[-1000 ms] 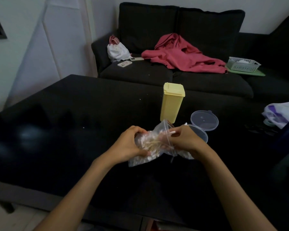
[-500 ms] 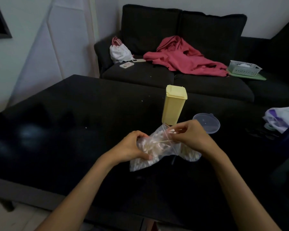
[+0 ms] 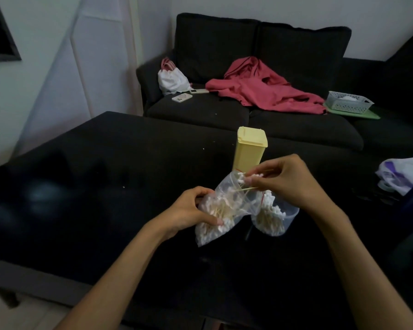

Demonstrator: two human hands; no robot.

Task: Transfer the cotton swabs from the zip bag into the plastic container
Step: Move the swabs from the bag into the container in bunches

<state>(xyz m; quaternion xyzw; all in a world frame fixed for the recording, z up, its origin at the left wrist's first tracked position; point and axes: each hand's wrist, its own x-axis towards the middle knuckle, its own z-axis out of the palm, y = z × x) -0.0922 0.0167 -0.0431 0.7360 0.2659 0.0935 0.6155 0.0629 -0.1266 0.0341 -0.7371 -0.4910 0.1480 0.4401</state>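
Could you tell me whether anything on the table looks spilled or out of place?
A few tiny white specks lie scattered on the dark table, away from the zip bag; what they are is unclear. Otherwise nothing stands out.

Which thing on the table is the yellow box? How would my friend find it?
Start at the big black table in front of the dark sofa. Near its middle, just behind the right hand, stands the yellow box. It is tall, upright and closed with a lid, and it is the only yellow thing there; the zip bag nearby is clear.
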